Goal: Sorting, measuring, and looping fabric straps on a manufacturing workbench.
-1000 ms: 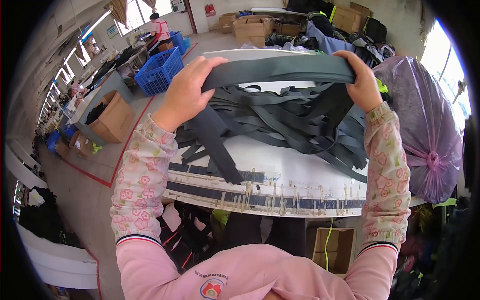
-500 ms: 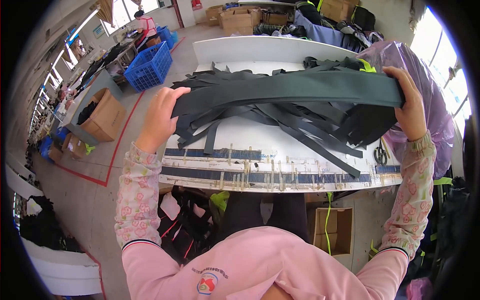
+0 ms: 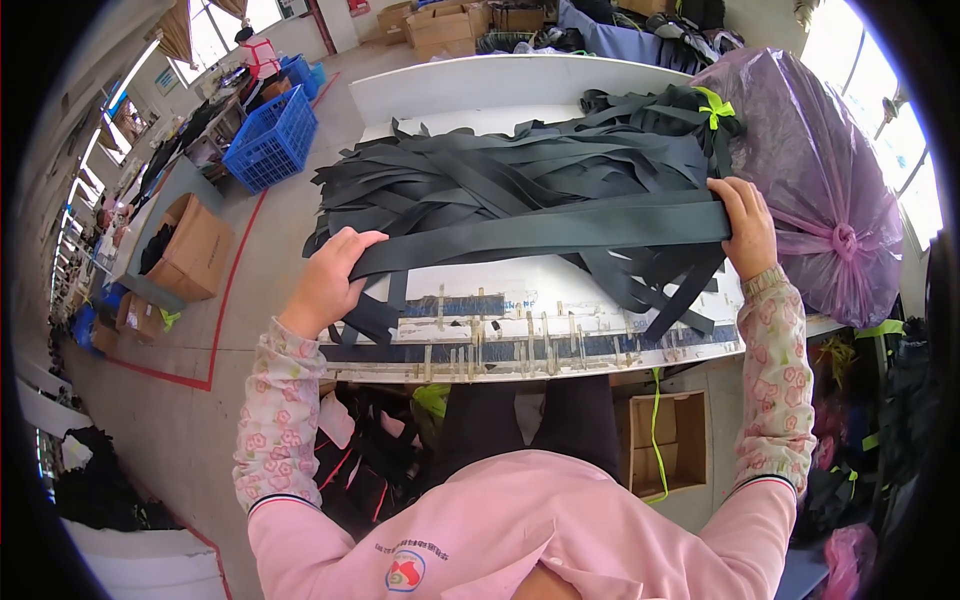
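A wide dark green-grey fabric strip [image 3: 560,230] stretches across the near side of the white table [image 3: 470,292]. My left hand [image 3: 328,282] is closed on its left end, thumb on top. At the other end my right hand [image 3: 746,228] grips it, fingers wrapped over the edge. Whether it is one strip or several layers I cannot tell. Just beyond lies a loose, tangled pile of similar dark strips [image 3: 440,180]. Some strip ends hang toward the table's front edge, below the held strip.
A tied purple plastic bag [image 3: 835,190] bulges at the table's right, near a yellow-green ribbon [image 3: 715,108]. Under the table stands an open cardboard box [image 3: 690,440]. Farther left are a blue crate [image 3: 270,140] and a brown carton [image 3: 190,245]. A person [image 3: 260,60] works far off.
Both hands have come down and nearer with the strip, the right one also inward. More of the pile behind now shows.
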The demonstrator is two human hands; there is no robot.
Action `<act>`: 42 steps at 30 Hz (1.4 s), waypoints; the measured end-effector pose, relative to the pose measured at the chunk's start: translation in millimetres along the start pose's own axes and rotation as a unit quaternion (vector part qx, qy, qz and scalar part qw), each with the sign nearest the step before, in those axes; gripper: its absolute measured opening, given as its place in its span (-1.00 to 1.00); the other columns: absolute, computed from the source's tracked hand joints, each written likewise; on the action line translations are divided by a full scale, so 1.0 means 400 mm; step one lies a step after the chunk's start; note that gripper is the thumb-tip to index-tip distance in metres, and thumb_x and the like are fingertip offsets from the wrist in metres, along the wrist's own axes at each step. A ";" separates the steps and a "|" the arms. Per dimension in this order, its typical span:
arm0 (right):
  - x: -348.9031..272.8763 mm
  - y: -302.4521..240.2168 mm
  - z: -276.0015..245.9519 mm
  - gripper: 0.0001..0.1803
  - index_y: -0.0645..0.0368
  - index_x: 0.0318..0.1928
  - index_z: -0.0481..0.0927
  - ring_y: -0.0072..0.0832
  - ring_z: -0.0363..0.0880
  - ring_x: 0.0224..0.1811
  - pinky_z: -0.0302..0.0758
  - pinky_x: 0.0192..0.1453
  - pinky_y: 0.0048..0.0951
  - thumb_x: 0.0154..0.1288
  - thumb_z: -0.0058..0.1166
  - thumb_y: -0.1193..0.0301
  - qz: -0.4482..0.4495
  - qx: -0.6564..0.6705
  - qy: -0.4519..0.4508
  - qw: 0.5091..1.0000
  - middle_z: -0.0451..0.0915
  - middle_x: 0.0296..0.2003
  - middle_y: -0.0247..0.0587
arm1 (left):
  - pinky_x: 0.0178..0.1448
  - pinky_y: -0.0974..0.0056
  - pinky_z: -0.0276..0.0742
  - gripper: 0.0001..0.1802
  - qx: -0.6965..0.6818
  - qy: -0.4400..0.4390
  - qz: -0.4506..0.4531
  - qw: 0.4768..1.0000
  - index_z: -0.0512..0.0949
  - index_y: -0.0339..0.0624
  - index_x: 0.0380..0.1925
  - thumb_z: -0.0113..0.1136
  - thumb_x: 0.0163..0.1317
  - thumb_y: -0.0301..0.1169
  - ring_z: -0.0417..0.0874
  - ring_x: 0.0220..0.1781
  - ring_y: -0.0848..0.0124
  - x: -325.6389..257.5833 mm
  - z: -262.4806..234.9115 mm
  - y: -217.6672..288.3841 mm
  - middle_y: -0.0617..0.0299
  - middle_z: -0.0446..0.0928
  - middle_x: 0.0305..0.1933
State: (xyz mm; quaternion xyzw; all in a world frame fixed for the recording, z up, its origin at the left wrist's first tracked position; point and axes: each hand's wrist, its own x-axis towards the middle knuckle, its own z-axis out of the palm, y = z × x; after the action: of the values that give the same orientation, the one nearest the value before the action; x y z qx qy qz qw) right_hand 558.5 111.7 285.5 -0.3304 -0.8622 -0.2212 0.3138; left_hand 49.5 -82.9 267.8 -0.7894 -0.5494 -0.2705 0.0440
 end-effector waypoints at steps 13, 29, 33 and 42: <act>-0.125 0.024 -0.029 -0.34 0.18 0.08 0.51 0.06 0.53 0.05 0.48 0.15 -0.18 -0.18 0.03 0.79 0.131 0.171 -0.083 0.973 0.53 -0.06 0.03 | -0.07 0.05 0.52 -0.49 -0.042 -0.146 0.018 0.988 0.48 -0.13 0.00 0.30 -0.05 -0.56 0.57 -0.12 0.00 0.007 0.315 -0.079 0.04 0.48 -0.21; -0.329 -0.189 0.432 -0.12 0.14 0.34 0.38 -0.07 0.43 0.24 0.40 0.29 -0.17 0.11 0.35 -0.04 0.279 0.172 -0.316 0.890 0.46 0.20 -0.02 | 0.04 0.02 0.52 -0.54 -0.105 -0.285 -0.053 0.951 0.48 -0.09 0.02 0.26 0.05 -0.53 0.59 -0.02 0.00 -0.170 0.557 -0.101 0.06 0.53 -0.09; -0.329 -0.229 0.531 -0.43 0.15 0.05 0.60 -0.17 0.51 0.03 0.43 0.10 -0.15 0.08 0.37 0.10 0.279 0.142 -0.288 0.905 0.56 -0.04 -0.18 | 0.04 0.02 0.50 -0.54 -0.124 -0.258 -0.047 0.957 0.50 -0.10 -0.02 0.26 0.00 -0.56 0.57 -0.03 -0.02 -0.180 0.565 -0.100 0.06 0.53 -0.10; -0.354 -0.193 0.569 -0.67 0.21 -0.15 0.60 -0.07 0.59 -0.16 0.50 -0.05 -0.23 0.18 0.32 0.27 0.371 0.349 -0.190 0.839 0.61 -0.28 -0.02 | -0.01 0.02 0.47 -0.53 -0.091 -0.192 -0.042 0.976 0.52 -0.08 -0.07 0.26 -0.09 -0.57 0.55 -0.09 -0.01 -0.219 0.563 -0.089 0.07 0.49 -0.17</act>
State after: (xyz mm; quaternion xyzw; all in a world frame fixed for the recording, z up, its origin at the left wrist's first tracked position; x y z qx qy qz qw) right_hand 496.8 131.8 14.3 -0.5298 -0.7377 0.2950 0.2968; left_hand 81.3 -60.4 26.6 -0.8035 -0.5531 -0.1645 -0.1460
